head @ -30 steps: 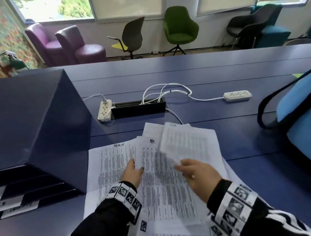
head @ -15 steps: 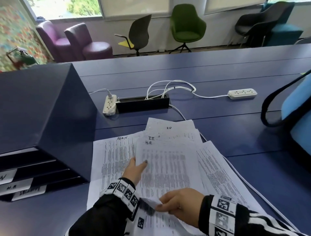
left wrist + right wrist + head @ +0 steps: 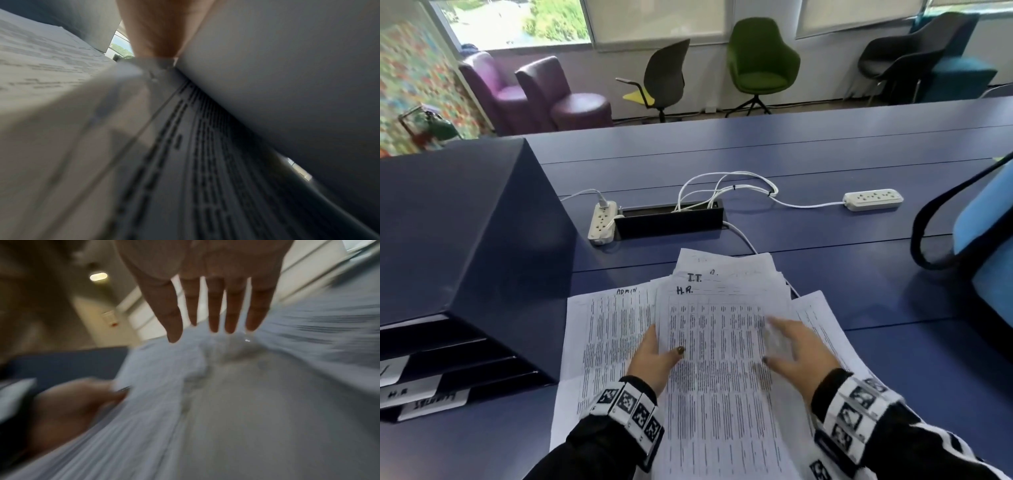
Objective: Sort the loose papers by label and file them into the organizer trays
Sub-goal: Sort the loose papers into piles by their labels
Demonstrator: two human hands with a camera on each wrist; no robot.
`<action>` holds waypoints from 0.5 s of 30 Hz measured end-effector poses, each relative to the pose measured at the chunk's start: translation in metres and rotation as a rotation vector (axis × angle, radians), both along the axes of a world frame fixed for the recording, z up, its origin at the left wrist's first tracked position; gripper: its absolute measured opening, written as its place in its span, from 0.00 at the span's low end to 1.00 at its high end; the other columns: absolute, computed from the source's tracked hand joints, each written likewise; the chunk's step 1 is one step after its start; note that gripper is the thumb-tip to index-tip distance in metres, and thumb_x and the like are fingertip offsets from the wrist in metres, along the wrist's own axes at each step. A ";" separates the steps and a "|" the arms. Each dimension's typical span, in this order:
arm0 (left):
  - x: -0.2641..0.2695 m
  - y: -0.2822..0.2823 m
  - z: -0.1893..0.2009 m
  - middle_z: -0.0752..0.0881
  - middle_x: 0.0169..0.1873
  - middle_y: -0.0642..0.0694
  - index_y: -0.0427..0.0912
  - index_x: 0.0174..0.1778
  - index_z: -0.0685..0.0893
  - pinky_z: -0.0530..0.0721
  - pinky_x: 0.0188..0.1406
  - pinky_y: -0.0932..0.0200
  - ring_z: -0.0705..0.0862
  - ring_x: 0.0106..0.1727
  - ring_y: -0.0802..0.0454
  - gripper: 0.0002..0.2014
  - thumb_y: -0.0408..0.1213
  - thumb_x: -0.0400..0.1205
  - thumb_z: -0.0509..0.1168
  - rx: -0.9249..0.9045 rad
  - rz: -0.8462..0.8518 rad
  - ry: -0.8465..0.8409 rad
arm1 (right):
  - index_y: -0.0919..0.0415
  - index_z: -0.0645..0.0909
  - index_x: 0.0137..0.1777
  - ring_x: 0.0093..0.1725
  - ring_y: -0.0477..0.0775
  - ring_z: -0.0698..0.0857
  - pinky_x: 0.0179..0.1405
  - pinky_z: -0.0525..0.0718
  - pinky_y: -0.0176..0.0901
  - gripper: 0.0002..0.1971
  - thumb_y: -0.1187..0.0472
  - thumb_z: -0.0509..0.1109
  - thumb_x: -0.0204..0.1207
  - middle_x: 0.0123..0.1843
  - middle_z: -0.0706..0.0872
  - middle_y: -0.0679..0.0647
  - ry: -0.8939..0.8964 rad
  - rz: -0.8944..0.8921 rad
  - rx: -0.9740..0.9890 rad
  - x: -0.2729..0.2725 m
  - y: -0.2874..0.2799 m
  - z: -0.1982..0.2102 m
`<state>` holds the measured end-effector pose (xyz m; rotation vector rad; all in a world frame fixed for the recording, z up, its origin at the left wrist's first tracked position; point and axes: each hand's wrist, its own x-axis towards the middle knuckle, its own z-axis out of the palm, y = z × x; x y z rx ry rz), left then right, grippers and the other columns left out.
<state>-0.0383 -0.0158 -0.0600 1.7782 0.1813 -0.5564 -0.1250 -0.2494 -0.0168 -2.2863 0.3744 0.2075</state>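
Note:
A fanned pile of printed papers [image 3: 722, 394] lies on the blue table in front of me. The top sheet [image 3: 709, 335] is marked H.R., the one under it [image 3: 726, 277] I.T., and a sheet [image 3: 613, 329] to the left ADMIN. My left hand [image 3: 664, 346] pinches the H.R. sheet's left edge, thumb on top and fingers under; the left wrist view shows a finger [image 3: 160, 32] between the sheets [image 3: 205, 162]. My right hand [image 3: 787, 342] hovers open and blurred over the pile, fingers [image 3: 213, 308] straight. The dark blue organizer [image 3: 465, 240] stands at the left, with labelled trays [image 3: 431, 401].
Beyond the papers sit two white power strips [image 3: 602, 222] [image 3: 873, 199], a black cable box [image 3: 669, 222] and looping white cables [image 3: 726, 188]. A blue bag with a black strap [image 3: 983, 240] stands at the right. Chairs [image 3: 760, 61] line the far wall.
My right hand laid down the sheet it had held up, let go of it near the front edge, and moved forward over the pile with fingers spread. The left hand stayed at the sheet's edge.

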 end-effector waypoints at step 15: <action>-0.006 -0.018 0.033 0.64 0.78 0.52 0.45 0.82 0.53 0.63 0.77 0.48 0.66 0.77 0.50 0.38 0.35 0.80 0.67 0.063 -0.147 -0.067 | 0.49 0.75 0.60 0.55 0.53 0.83 0.62 0.80 0.51 0.14 0.56 0.71 0.76 0.53 0.85 0.46 0.104 -0.299 0.325 0.005 -0.028 -0.028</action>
